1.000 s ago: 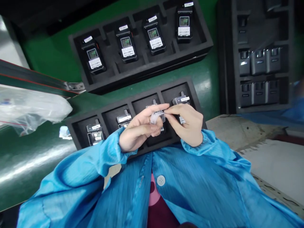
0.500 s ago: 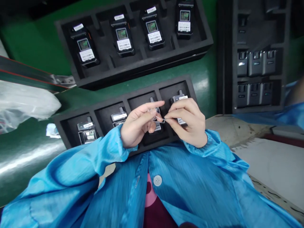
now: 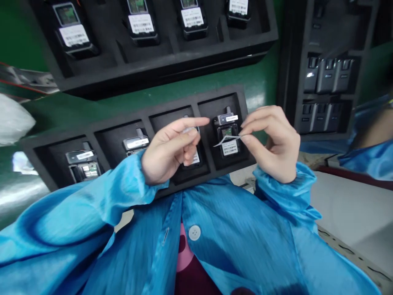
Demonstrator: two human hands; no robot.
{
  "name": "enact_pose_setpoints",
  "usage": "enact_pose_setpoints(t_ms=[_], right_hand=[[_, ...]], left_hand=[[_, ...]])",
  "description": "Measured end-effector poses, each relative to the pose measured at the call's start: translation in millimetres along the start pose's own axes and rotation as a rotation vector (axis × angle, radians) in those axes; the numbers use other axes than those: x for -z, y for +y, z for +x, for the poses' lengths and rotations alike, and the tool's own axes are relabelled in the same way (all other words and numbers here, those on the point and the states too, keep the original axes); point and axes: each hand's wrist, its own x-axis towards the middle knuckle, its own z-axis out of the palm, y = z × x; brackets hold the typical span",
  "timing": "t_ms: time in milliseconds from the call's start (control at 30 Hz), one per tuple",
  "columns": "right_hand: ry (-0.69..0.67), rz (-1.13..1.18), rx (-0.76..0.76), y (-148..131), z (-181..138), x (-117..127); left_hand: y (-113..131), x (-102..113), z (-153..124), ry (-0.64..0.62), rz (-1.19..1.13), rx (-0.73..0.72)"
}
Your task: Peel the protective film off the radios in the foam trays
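Nearest you, at 6 o'clock, your blue coat (image 3: 233, 237) is filling the view. Beyond it, your right hand (image 3: 273, 139) is holding a thin strip (image 3: 223, 141); its grip is pinched narrow at one end, thumb against fingertips. From that grip, the strip is stretching toward 9 o'clock, its long axis running roughly 3 to 9, the free end dipping a little toward 8. Your right hand is the nearer, since it is doing the holding. Your left hand (image 3: 172, 151) is standing off at 9 o'clock, its index finger extending toward 3, the tip sitting at about 12 o'clock from the free end and appearing apart from it. Its thumb is lying over curled fingers; whether that grip is enclosing anything, I cannot tell.

The strip is looking pale and narrow, parting midway into a small peak. Behind it, a labelled handset (image 3: 227, 131) is lying in the rightmost compartment of the near tray (image 3: 242, 102). Past that, the green tabletop (image 3: 172, 92) is showing, and at 12 o'clock the far tray (image 3: 168, 73) is holding more handsets. At 3 o'clock, another person's sleeve (image 3: 368, 162) is showing.
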Motion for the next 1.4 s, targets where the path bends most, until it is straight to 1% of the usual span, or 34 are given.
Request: enact_pose_setpoints(t_ms=[67,133,233,333,400,533,700,900,1067,1167,1267,1333,1400], right_hand=[[-0.072,-0.063,-0.034,5,-1,15],[-0.147,-0.109,-0.053,14,-2,21],[-0.227,-0.182,-0.037,35,-3,13],[-0.273,-0.248,-0.02,56,-5,-3],[-0.261,-0.284,-0.029,64,-6,-11],[-0.206,-0.315,-0.024,69,-6,-14],[-0.213,-0.335,0.001,70,-5,-14],[-0.208,-0.399,0.056,71,-3,-13],[-0.248,-0.345,0.044,72,-2,-12],[-0.245,-0.357,0.033,74,-2,-13],[-0.21,-0.339,0.0,75,-5,-12],[-0.16,-0.3,-0.018,73,-10,-10],[-0.104,-0.296,0.001,70,-18,-6]], left_hand=[[2,4,0,0.017,0.168,-0.129],[3,7,-1,0.011,0.471,-0.248],[-2,10,0,-0.053,0.948,-0.394],[-14,11,8,-0.154,1.263,-0.508],[-23,10,15,-0.2,1.407,-0.493],[-31,5,24,-0.237,1.568,-0.412],[-32,1,26,-0.27,1.869,-0.469],[-32,-1,28,-0.296,1.985,-0.491],[-31,-5,29,-0.303,1.985,-0.444],[-32,-4,30,-0.296,1.982,-0.446],[-35,-2,29,-0.281,1.983,-0.492],[-35,-1,28,-0.263,2.009,-0.55],[-35,-1,26,-0.247,2.053,-0.627]])
